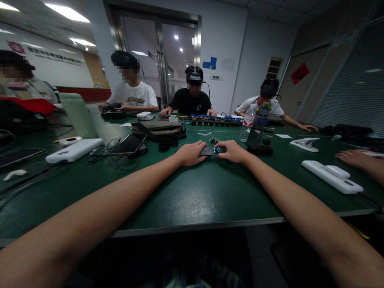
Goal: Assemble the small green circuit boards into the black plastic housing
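In the head view, the work looks to be under way rather than finished: a grey block with lettering (207, 151) and a small cluster of coloured parts (221, 150) are both in hand, side by side. Whether they are joined is too small to tell. A further small piece (214, 140) lies just beyond them on the green counter (186, 204), seemingly left out of both grips.

The left hand (191, 154) has its grip closed on the block's left end, fingers over the far side and thumb along the near side. The right hand (232, 151) is curled around the cluster, its grip apparently closed on it between thumb and fingers. Both forearms reach in from the near corners, stretched well forward, and converge at mid-counter, between a dark phone (129, 144) to the left and a clear bottle (247, 126) to the far right.
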### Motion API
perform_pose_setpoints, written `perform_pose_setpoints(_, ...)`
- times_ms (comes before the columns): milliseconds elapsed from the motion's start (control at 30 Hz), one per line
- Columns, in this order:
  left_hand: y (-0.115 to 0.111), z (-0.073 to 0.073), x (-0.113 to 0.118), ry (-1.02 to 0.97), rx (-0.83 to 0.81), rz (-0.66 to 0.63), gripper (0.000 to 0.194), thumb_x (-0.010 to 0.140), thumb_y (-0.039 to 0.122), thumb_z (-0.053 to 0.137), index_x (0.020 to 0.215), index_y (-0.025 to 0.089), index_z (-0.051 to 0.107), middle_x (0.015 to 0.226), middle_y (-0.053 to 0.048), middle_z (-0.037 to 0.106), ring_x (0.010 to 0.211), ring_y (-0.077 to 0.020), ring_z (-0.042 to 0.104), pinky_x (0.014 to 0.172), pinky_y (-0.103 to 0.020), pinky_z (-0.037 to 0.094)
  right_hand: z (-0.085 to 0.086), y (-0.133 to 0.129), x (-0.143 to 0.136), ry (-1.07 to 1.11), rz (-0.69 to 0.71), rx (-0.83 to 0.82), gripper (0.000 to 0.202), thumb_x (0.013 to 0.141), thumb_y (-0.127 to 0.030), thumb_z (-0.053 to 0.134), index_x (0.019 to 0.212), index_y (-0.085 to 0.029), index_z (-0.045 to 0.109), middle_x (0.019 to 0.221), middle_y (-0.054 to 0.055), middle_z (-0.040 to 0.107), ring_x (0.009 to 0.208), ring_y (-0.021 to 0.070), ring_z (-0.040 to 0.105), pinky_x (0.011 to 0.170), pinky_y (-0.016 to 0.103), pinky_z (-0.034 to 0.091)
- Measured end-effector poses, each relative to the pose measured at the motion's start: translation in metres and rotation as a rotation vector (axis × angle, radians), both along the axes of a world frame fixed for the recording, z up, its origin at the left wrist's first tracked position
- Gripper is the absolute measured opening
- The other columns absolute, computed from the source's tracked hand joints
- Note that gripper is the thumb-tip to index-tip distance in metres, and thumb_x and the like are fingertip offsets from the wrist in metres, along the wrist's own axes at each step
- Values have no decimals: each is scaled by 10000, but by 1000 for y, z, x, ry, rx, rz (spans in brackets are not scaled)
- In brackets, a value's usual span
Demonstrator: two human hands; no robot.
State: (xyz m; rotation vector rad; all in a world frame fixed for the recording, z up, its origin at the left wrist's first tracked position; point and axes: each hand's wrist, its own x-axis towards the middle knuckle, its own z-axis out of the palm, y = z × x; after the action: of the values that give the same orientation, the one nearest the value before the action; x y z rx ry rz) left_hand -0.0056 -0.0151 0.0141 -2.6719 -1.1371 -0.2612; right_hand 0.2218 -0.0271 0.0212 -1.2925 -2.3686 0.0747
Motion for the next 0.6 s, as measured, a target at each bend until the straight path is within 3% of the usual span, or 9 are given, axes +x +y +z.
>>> perform_pose_setpoints(600, 3, -2, 0, 18, 1, -6, 407, 951, 449, 451, 1274, 200, 462, 1289, -118, 610, 1053, -284, 685, 870, -381, 535, 1, 0, 0, 2, -11, -19, 349, 756, -191, 746, 1105, -187, 756, 893, 34, 744, 768, 163, 645, 760, 264, 467)
